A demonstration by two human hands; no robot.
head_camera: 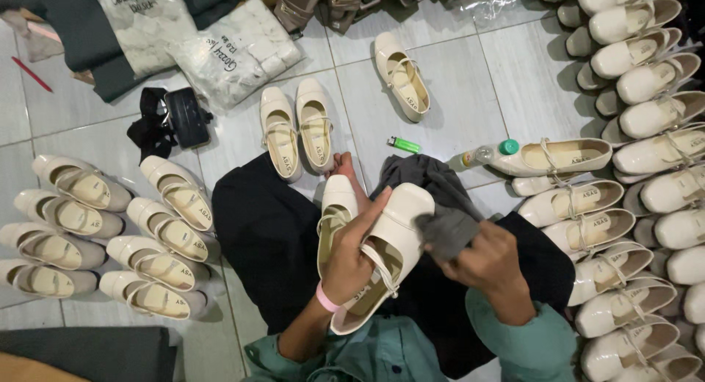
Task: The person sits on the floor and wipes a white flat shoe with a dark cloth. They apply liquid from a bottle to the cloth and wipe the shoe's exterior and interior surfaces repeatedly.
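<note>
Cream shoes (382,242), a grey cloth (448,231), a green lighter (404,145), a pink wristband (325,299) and teal sleeves (529,345) are seen on pale tiles (470,73)

Teal sleeves (529,345), black trousers (272,235), 1 pink wristband (325,300) on the left wrist.

Your floor (470,81): pale grey tile. Cream shoes in rows at 9 o'clock (110,235), bigger stack at 3 o'clock (639,169). One pair at 12 (297,128), single shoe (402,75) just past it (strap up). Green lighter (404,145), small green-capped bottle (485,154) at 1 o'clock. White plastic bags (235,51), red pen (31,73) at 11.
</note>
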